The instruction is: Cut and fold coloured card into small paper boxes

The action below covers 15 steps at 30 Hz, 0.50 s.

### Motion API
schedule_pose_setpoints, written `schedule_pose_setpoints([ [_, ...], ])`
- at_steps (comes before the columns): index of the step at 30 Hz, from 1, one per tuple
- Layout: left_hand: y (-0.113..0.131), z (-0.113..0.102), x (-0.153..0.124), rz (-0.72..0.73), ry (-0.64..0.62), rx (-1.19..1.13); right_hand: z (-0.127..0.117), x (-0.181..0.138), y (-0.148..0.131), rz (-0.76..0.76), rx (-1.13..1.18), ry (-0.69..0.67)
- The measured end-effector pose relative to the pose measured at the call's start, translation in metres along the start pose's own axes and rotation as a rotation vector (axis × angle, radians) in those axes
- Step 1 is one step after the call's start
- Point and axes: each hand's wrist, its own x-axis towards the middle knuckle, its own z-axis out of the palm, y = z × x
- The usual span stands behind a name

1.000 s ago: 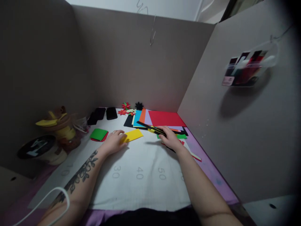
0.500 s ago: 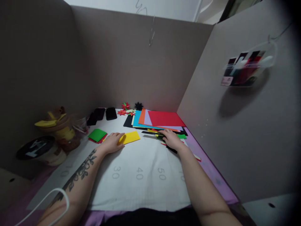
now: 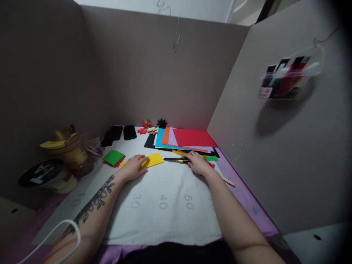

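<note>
My left hand [image 3: 134,167] lies over a folded strip of yellow paper [image 3: 155,160], its thumb and fingers apart. Yellow shows on both sides of the hand. My right hand [image 3: 198,162] is closed round the handle end of what look like black-and-yellow scissors [image 3: 173,160], the dark blades pointing left toward the yellow paper. The handles are mostly hidden under the fingers. Green paper [image 3: 211,158] and other coloured scraps lie around and beneath this hand. Green squares of paper [image 3: 113,157] rest on red ones left of my left hand.
Large coloured sheets, a red sheet [image 3: 194,138] uppermost, lie at the back right. Folded paper stars [image 3: 146,123] and a black phone-like object [image 3: 129,132] are behind. Tubs [image 3: 46,176] stand on the left. Grey panels surround the table; a clear pouch [image 3: 286,79] hangs right.
My right hand has moved slightly left and closed on the scissors, whose blades have shifted left and come together. My left hand has moved slightly right over the yellow paper.
</note>
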Motion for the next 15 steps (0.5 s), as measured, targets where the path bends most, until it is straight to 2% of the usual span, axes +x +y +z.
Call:
schedule_pose_setpoints([
  [7,0.0,0.001,-0.001,0.018,-0.005,0.042,0.0,-0.001,-0.003,-0.006,0.008,-0.015],
  [15,0.012,-0.001,-0.002,0.061,-0.036,0.052,0.003,0.001,-0.01,-0.052,-0.009,-0.03],
])
